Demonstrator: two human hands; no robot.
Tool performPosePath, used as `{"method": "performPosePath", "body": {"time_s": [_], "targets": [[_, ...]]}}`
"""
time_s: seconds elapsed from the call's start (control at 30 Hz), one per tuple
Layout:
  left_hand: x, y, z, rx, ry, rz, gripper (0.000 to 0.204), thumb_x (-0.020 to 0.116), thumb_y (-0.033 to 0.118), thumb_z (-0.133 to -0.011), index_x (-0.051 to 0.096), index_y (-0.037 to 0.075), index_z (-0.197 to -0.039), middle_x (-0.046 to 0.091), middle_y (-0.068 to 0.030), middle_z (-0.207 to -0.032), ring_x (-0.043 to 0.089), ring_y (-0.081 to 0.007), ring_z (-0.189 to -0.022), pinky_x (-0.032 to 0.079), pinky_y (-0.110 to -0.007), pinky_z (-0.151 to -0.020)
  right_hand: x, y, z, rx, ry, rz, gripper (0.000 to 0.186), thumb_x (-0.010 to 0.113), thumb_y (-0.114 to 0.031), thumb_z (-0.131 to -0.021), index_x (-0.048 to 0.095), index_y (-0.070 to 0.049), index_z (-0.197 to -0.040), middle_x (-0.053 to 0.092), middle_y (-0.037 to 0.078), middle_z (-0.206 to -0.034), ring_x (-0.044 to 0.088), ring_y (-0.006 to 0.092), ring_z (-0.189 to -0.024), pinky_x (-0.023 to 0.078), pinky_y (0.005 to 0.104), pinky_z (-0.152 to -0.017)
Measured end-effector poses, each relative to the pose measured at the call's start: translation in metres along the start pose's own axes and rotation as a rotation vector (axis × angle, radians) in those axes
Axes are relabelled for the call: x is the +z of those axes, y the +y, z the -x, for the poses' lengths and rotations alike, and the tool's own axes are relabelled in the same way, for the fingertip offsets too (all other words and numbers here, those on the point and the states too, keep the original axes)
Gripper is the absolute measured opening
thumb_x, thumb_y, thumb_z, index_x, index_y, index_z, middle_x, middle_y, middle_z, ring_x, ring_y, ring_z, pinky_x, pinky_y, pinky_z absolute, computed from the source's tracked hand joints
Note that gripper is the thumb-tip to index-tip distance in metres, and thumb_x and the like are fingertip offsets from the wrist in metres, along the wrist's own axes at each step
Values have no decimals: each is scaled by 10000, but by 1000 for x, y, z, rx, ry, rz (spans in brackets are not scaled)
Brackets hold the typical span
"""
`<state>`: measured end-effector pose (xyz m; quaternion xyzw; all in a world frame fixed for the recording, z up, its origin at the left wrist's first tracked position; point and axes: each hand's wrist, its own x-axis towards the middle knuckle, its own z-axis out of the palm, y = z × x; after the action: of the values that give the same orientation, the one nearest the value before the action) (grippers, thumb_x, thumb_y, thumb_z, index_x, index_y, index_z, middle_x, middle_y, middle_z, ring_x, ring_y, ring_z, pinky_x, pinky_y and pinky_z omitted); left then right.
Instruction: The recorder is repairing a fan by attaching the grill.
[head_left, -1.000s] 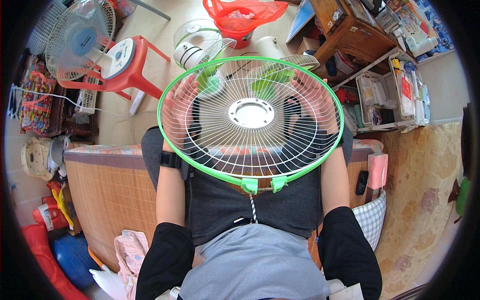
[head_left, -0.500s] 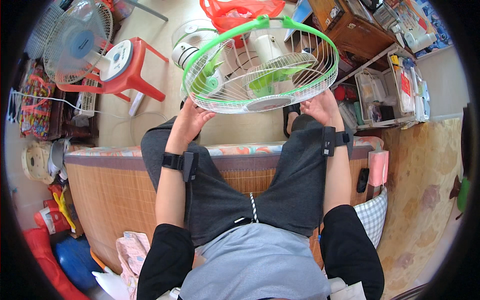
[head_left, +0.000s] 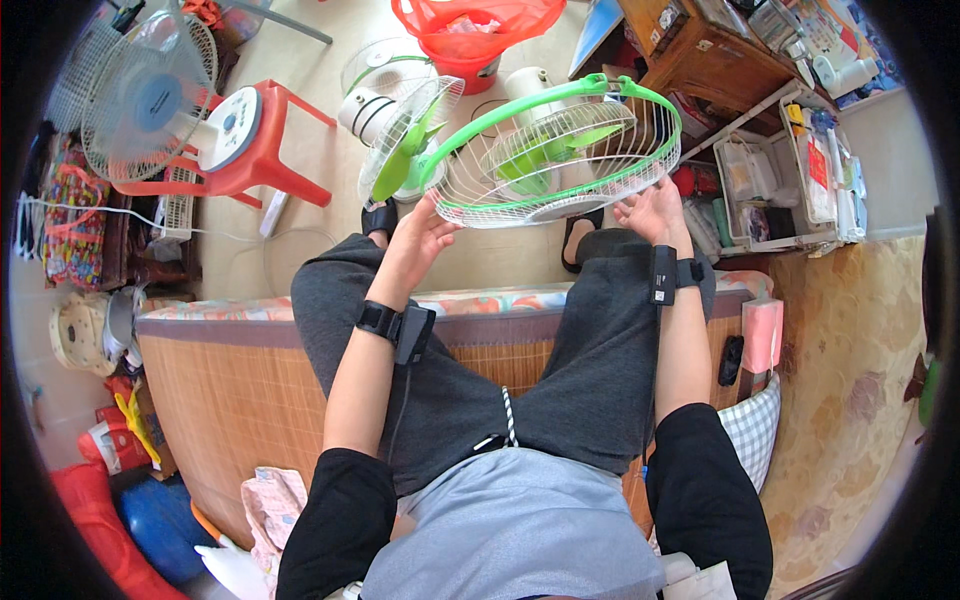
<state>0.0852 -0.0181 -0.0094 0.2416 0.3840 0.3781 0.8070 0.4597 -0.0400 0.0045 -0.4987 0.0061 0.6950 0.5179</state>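
I hold a fan's wire grille cover [head_left: 470, 212] with a green rim [head_left: 520, 108] in front of my knees. My left hand [head_left: 422, 242] grips its lower left edge, fingers curled against the wires. At the lower right edge, my right hand [head_left: 655, 212] holds it with the thumb toward the middle. The cover is tilted, its far rim raised. Through its wires shows another fan [head_left: 530, 165] with green blades. Left of the cover stands a white fan [head_left: 370, 115] whose green blades [head_left: 400, 165] are partly outside its grille.
A white fan with a blue hub [head_left: 155, 100] rests on a red plastic stool [head_left: 270, 150] at left. A red bucket lined with a bag [head_left: 470, 65] stands beyond. Storage racks [head_left: 765, 190] and a wooden cabinet [head_left: 690, 60] line the right. I sit on a mat-covered bed [head_left: 230, 380].
The grille cover has dropped at its far rim and lies flatter. Its left edge has shifted right, along with my left hand. More of the fan on the left now shows.
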Motion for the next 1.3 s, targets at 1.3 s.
{"method": "performPosePath", "body": {"time_s": [1.3], "targets": [[15,-56,-109,-154,-179,53,350,529,243,-883,503,50,-1174,552,-72,-1167,510,-182,-1058,423,-372,-884,-92,-63,-109,-4,-21,-33,583,420,-669,-810,471,-182,-1127,447,32,-1138,420,251,-963,355,437,-831]]}}
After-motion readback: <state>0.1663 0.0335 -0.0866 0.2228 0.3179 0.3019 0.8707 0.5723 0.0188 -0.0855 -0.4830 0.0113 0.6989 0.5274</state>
